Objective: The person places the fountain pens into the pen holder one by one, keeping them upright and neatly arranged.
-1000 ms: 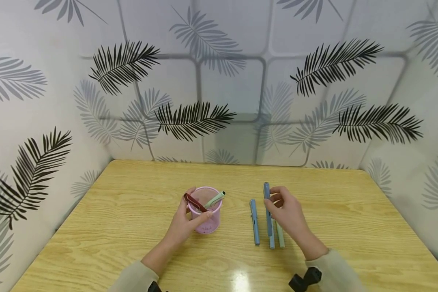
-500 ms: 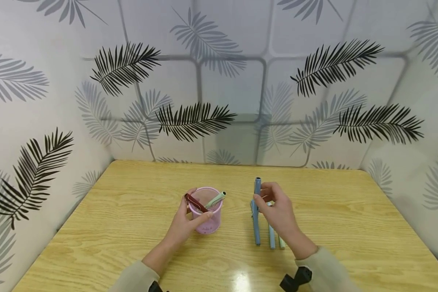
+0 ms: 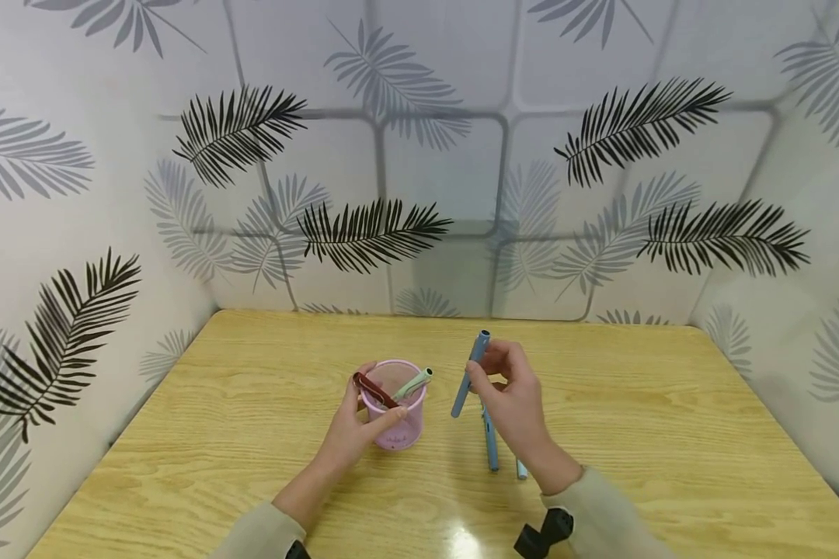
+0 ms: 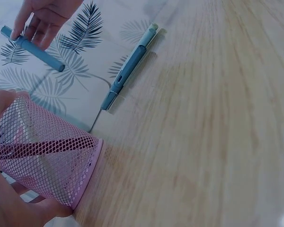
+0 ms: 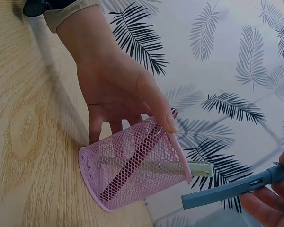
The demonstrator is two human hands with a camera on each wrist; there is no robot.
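Observation:
In the head view, my left hand (image 3: 349, 435) holds a pink mesh pen cup (image 3: 407, 427) upright on the table, thumb at the rim. A dark red pen (image 3: 376, 390) and a light green pen (image 3: 412, 383) lean inside it. To the cup's right, my right hand (image 3: 513, 392) pinches a blue pen (image 3: 470, 374) above the table. That pen tilts, its lower end toward the cup but apart from it, as the right wrist view also shows. Under the right hand lie another blue pen (image 3: 490, 442) and a paler blue pen (image 3: 521, 470), both partly hidden.
The wooden table (image 3: 252, 373) runs back to a wall (image 3: 447, 272) with a leaf pattern, and similar walls stand at both sides. In the left wrist view, a pale green end (image 4: 153, 29) shows beyond the lying blue pen.
My right hand has moved left with the blue pen, from over the lying pens toward the cup. The pen has gone from near upright to slanted. The left hand and cup stay put.

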